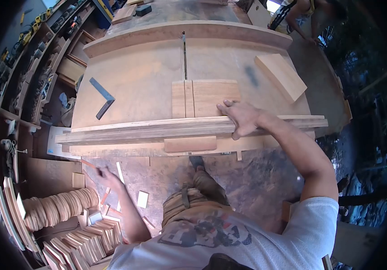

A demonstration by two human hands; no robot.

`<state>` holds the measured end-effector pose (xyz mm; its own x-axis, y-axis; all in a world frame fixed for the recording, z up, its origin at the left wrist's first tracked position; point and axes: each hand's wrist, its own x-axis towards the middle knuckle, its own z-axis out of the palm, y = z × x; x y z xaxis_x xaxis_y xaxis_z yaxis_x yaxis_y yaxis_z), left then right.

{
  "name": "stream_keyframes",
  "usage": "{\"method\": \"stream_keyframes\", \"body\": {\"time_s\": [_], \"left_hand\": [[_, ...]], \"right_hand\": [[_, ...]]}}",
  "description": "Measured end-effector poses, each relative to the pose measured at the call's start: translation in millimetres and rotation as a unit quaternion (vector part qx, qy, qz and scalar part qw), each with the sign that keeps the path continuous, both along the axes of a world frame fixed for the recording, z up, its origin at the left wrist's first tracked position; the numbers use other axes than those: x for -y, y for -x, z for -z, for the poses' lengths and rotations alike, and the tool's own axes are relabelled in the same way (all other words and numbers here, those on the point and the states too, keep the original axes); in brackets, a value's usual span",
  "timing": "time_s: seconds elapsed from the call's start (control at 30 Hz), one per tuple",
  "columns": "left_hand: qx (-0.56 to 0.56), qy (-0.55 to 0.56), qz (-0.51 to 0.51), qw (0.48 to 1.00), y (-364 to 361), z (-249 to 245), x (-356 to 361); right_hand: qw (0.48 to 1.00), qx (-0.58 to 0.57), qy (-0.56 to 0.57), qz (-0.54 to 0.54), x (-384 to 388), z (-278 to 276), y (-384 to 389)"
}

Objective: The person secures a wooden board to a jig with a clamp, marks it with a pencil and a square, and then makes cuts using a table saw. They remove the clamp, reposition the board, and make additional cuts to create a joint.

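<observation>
My right hand [244,118] lies across a long wooden rail [148,130], its spread fingertips on a flat grooved board [209,96] and its thumb at the rail's near side. The board sits against the rail, over the line of a slot [185,56] in the wooden worktable [130,81]. Away from the table, at the lower left, my left hand [106,177] is closed around a thin reddish stick, perhaps a pencil [88,163]. A small wood block [190,144] is on the rail's near side.
A metal square [102,97] lies on the table's left, a thick wood block [281,77] on its right. A raised wooden bar [189,32] spans the far edge. Stacked wood pieces [63,208] stand lower left beside tool shelves. Another person [299,18] bends over at the upper right.
</observation>
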<state>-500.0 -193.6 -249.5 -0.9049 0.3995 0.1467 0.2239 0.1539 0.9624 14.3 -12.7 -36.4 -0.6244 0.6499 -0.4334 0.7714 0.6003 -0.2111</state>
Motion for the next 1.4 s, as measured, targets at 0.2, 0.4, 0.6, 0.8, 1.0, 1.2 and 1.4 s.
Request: {"method": "stream_keyframes", "body": {"time_s": [0.2,0.4,0.6,0.8,1.0,1.2,1.4], "left_hand": [[-0.026,0.036,0.093,0.995,15,-27,-13],[0.691,-0.086,0.124,0.707,-117,81,-56],[0.721,-0.149,0.157,0.658,-105,186,-74],[0.722,-0.162,0.182,0.647,-105,211,-82],[0.724,-0.164,0.195,0.641,-102,225,-84],[0.724,-0.169,0.204,0.637,-102,235,-85],[0.724,-0.175,0.215,0.632,-97,245,-84]], "right_hand": [[0.999,-0.029,-0.010,-0.013,-3,13,-6],[1.000,-0.026,-0.011,-0.003,-2,19,-8],[1.000,-0.020,-0.016,-0.003,-2,19,-7],[1.000,0.002,0.004,-0.003,-2,7,-1],[1.000,0.016,0.012,0.011,-1,4,-1],[0.999,-0.028,-0.024,-0.011,-1,11,-5],[1.000,-0.014,-0.014,-0.010,-3,10,-3]]}}
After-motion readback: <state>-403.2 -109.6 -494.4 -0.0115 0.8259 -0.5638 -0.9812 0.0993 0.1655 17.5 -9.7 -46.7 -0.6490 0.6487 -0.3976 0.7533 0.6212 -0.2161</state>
